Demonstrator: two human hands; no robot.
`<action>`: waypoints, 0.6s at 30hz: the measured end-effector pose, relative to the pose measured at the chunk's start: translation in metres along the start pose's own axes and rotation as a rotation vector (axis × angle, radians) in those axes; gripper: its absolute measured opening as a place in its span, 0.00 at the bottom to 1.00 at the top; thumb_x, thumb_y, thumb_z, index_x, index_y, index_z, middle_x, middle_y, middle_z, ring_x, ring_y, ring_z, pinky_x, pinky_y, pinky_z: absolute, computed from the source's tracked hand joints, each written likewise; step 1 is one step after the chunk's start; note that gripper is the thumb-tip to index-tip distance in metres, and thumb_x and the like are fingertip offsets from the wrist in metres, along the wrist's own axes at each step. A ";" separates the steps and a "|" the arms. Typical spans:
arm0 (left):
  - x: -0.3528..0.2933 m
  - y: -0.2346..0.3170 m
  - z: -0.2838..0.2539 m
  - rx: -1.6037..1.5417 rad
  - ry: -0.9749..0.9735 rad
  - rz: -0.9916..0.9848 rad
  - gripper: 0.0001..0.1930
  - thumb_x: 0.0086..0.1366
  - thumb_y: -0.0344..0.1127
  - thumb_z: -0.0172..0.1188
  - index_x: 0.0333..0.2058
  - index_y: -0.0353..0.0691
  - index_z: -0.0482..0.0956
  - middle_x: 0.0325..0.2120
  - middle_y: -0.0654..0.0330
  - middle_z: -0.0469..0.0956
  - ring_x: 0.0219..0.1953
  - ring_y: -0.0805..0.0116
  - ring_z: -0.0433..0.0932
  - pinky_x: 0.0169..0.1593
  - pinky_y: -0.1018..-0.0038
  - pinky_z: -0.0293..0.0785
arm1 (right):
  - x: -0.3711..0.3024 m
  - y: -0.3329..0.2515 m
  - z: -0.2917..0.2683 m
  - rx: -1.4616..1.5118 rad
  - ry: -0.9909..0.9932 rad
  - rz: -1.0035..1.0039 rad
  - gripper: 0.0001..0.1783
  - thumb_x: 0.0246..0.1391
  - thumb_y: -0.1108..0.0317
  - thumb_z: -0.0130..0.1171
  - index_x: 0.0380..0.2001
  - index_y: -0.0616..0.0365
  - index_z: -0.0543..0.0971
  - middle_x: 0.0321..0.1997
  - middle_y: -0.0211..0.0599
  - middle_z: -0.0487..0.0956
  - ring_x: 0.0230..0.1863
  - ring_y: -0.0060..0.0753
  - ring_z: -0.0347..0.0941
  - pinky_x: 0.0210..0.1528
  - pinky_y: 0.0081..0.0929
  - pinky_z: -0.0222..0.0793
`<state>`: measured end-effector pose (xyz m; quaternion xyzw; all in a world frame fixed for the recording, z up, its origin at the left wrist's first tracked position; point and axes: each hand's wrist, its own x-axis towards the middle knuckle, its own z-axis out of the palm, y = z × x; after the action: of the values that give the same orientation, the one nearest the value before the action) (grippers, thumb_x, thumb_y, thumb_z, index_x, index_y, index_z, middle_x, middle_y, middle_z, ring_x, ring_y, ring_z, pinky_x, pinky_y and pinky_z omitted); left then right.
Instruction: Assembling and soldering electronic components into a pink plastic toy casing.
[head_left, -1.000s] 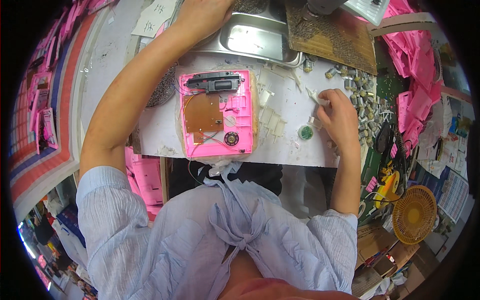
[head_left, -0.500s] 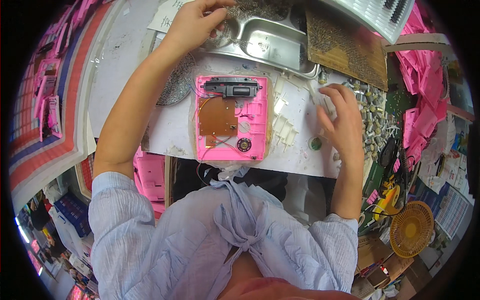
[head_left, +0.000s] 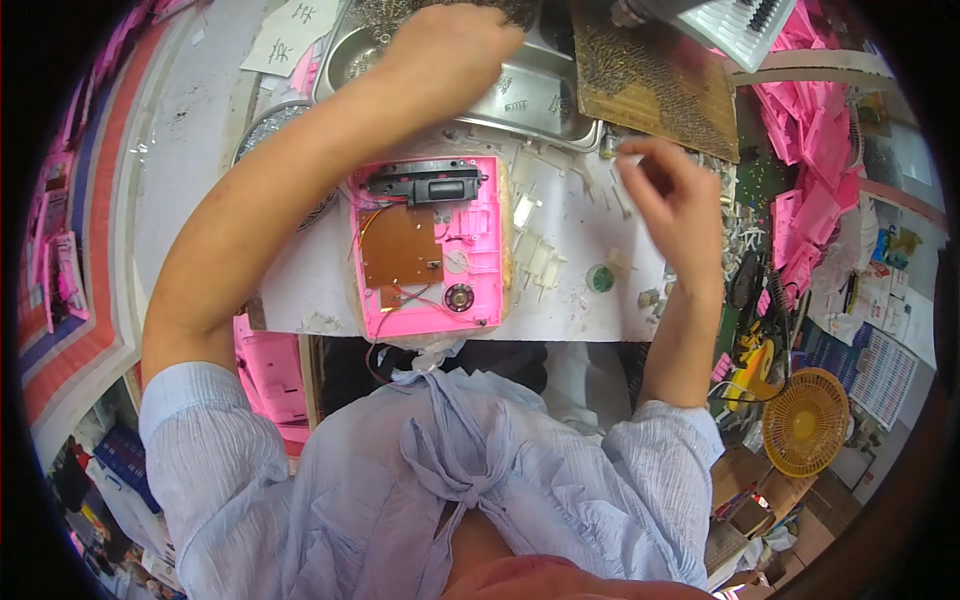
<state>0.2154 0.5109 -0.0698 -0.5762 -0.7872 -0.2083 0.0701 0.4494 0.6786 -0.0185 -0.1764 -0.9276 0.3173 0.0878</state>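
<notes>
A pink plastic casing [head_left: 485, 235] lies open-side up in front of me, with a brown circuit board [head_left: 400, 250], a black module [head_left: 425, 185], a small round speaker [head_left: 459, 297] and thin wires inside. Beyond it, my left hand [head_left: 455, 55] hovers over a metal compartment tray [head_left: 540, 85] with a few screws in one compartment. Its fingers point down and away, blurred and mostly hidden. My right hand [head_left: 680, 205] hangs above the table to the right of the casing, fingers loosely bent, thumb apart from them, nothing visible between.
White plastic parts [head_left: 540, 260] and a small green-topped round item [head_left: 600, 278] lie right of the casing. A board covered with screws [head_left: 660, 85] sits at the back right. Pink casings [head_left: 800, 130] are heaped further right, above a yellow basket [head_left: 805, 422].
My left hand has swung right from the tray's left end to its middle. My right hand's fingers have curled more. The whole view has shifted slightly.
</notes>
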 end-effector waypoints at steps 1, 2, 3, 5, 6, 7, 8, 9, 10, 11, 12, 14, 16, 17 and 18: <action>0.005 0.004 0.011 0.083 -0.043 0.052 0.08 0.61 0.33 0.60 0.36 0.37 0.84 0.36 0.50 0.81 0.41 0.48 0.81 0.46 0.57 0.79 | -0.010 -0.007 0.004 0.127 -0.062 -0.047 0.08 0.55 0.68 0.67 0.39 0.57 0.86 0.20 0.29 0.78 0.23 0.16 0.72 0.29 0.19 0.66; 0.008 0.005 0.019 0.163 -0.086 0.103 0.08 0.62 0.32 0.59 0.36 0.38 0.85 0.37 0.51 0.82 0.42 0.48 0.81 0.46 0.57 0.79 | -0.021 -0.035 0.005 0.488 -0.202 0.006 0.11 0.58 0.65 0.69 0.41 0.59 0.85 0.24 0.26 0.79 0.26 0.16 0.73 0.31 0.17 0.66; 0.014 0.011 0.020 0.143 -0.114 0.098 0.08 0.62 0.32 0.58 0.37 0.38 0.85 0.39 0.52 0.82 0.44 0.48 0.82 0.47 0.57 0.80 | -0.038 -0.047 0.009 0.946 -0.392 0.107 0.21 0.62 0.57 0.66 0.50 0.62 0.80 0.33 0.28 0.80 0.34 0.19 0.76 0.36 0.19 0.71; 0.034 0.025 0.029 -0.028 -0.194 0.047 0.09 0.62 0.32 0.59 0.37 0.38 0.85 0.39 0.52 0.82 0.45 0.48 0.82 0.48 0.56 0.79 | -0.067 -0.084 0.037 1.664 -0.614 0.048 0.36 0.66 0.42 0.57 0.61 0.61 0.67 0.47 0.38 0.76 0.45 0.30 0.77 0.45 0.32 0.77; 0.043 0.031 0.035 -0.111 -0.243 0.027 0.09 0.61 0.33 0.60 0.38 0.38 0.84 0.39 0.52 0.82 0.46 0.48 0.82 0.49 0.56 0.79 | -0.076 -0.107 0.047 1.997 -0.773 0.063 0.43 0.65 0.35 0.54 0.65 0.61 0.60 0.53 0.42 0.73 0.48 0.36 0.77 0.47 0.40 0.78; 0.043 0.026 0.042 -0.178 -0.238 0.047 0.11 0.60 0.35 0.62 0.39 0.37 0.84 0.38 0.51 0.81 0.46 0.49 0.82 0.49 0.56 0.79 | -0.078 -0.126 0.047 2.094 -0.848 0.065 0.47 0.63 0.30 0.52 0.65 0.60 0.59 0.51 0.41 0.72 0.48 0.36 0.76 0.47 0.39 0.77; 0.045 0.030 0.048 -0.193 -0.240 0.083 0.11 0.60 0.36 0.63 0.39 0.37 0.84 0.38 0.50 0.81 0.45 0.49 0.82 0.49 0.56 0.79 | -0.081 -0.143 0.046 2.189 -0.898 0.072 0.50 0.61 0.25 0.49 0.66 0.60 0.58 0.49 0.41 0.71 0.48 0.36 0.74 0.48 0.38 0.76; 0.044 0.029 0.044 -0.188 -0.239 0.098 0.12 0.59 0.38 0.64 0.39 0.37 0.84 0.38 0.50 0.82 0.45 0.49 0.82 0.49 0.55 0.79 | -0.082 -0.149 0.049 2.258 -0.956 0.029 0.51 0.60 0.24 0.48 0.66 0.59 0.58 0.48 0.41 0.71 0.46 0.34 0.74 0.46 0.36 0.74; 0.041 0.028 0.042 -0.180 -0.242 0.118 0.13 0.59 0.39 0.65 0.39 0.37 0.83 0.38 0.50 0.82 0.45 0.48 0.82 0.49 0.55 0.79 | -0.084 -0.155 0.054 2.325 -1.012 -0.016 0.52 0.59 0.23 0.48 0.66 0.59 0.58 0.48 0.40 0.70 0.44 0.32 0.73 0.45 0.33 0.73; 0.039 0.029 0.045 -0.157 -0.239 0.122 0.15 0.58 0.40 0.66 0.39 0.37 0.83 0.38 0.50 0.82 0.44 0.48 0.82 0.48 0.55 0.80 | -0.085 -0.158 0.059 2.374 -1.033 -0.051 0.52 0.59 0.22 0.47 0.66 0.58 0.57 0.47 0.40 0.70 0.43 0.31 0.72 0.43 0.31 0.71; 0.038 0.032 0.044 -0.153 -0.248 0.092 0.14 0.58 0.40 0.67 0.39 0.37 0.83 0.39 0.50 0.82 0.44 0.48 0.82 0.48 0.55 0.80 | -0.085 -0.161 0.061 2.422 -1.053 -0.087 0.52 0.59 0.21 0.47 0.66 0.58 0.57 0.47 0.39 0.70 0.42 0.29 0.71 0.42 0.29 0.70; 0.038 0.041 0.043 -0.146 -0.266 0.031 0.14 0.58 0.39 0.67 0.40 0.36 0.83 0.39 0.50 0.82 0.45 0.48 0.83 0.48 0.55 0.80 | -0.082 -0.154 0.052 2.350 -1.113 -0.101 0.52 0.59 0.21 0.46 0.66 0.57 0.57 0.46 0.37 0.70 0.42 0.27 0.69 0.40 0.27 0.68; 0.038 0.043 0.046 -0.112 -0.261 0.016 0.14 0.58 0.38 0.67 0.39 0.36 0.83 0.39 0.50 0.82 0.44 0.48 0.83 0.47 0.55 0.81 | -0.077 -0.146 0.037 2.288 -1.206 -0.045 0.51 0.60 0.22 0.45 0.66 0.57 0.56 0.45 0.36 0.69 0.41 0.25 0.68 0.40 0.26 0.66; 0.040 0.044 0.048 -0.100 -0.254 0.010 0.14 0.58 0.38 0.68 0.39 0.35 0.83 0.39 0.50 0.82 0.44 0.48 0.83 0.47 0.55 0.81 | -0.072 -0.144 0.026 2.259 -1.254 0.018 0.51 0.60 0.22 0.45 0.66 0.57 0.56 0.45 0.36 0.69 0.41 0.25 0.68 0.40 0.26 0.66; 0.042 0.045 0.048 -0.091 -0.266 0.010 0.13 0.57 0.38 0.67 0.38 0.35 0.83 0.39 0.49 0.83 0.44 0.48 0.83 0.46 0.55 0.81 | -0.073 -0.146 0.028 2.288 -1.228 -0.008 0.51 0.60 0.22 0.44 0.66 0.57 0.56 0.45 0.36 0.69 0.41 0.26 0.68 0.40 0.26 0.66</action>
<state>0.2496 0.5789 -0.0877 -0.6052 -0.7763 -0.1654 -0.0601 0.4698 0.5273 0.0468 0.1744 -0.0211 0.9527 -0.2481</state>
